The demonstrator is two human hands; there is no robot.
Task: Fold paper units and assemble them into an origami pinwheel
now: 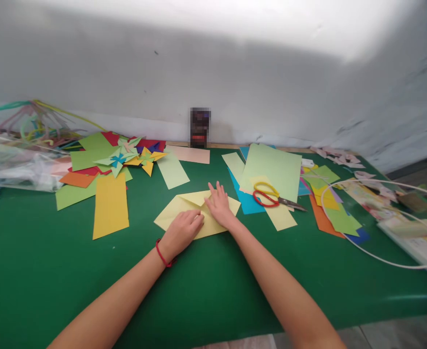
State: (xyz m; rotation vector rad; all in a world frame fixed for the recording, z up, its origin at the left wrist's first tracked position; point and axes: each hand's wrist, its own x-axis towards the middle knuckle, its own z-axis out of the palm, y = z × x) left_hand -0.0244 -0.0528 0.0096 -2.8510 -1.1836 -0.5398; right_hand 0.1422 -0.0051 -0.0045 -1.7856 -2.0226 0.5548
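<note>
A pale yellow sheet of folded paper (169,215) lies on the green tabletop in front of me, with pointed left and right ends and a raised flap along its upper middle. My left hand (184,230), a red cord bracelet at its wrist, has its fingers curled together at the paper's centre; the fingertips are partly hidden. Flat on the right half of the sheet rests my right hand (217,206), fingers stretched and a little apart. To the right, scissors (271,198) with red and yellow handles lie across pale paper strips.
Folded paper flowers (126,154) and a yellow-orange sheet (110,206) lie to the left, near a clear plastic bag (20,167). A light green sheet (275,169), coloured scraps (329,198) and a white hoop (376,261) occupy the right. A blurred dark object (199,127) stands by the wall.
</note>
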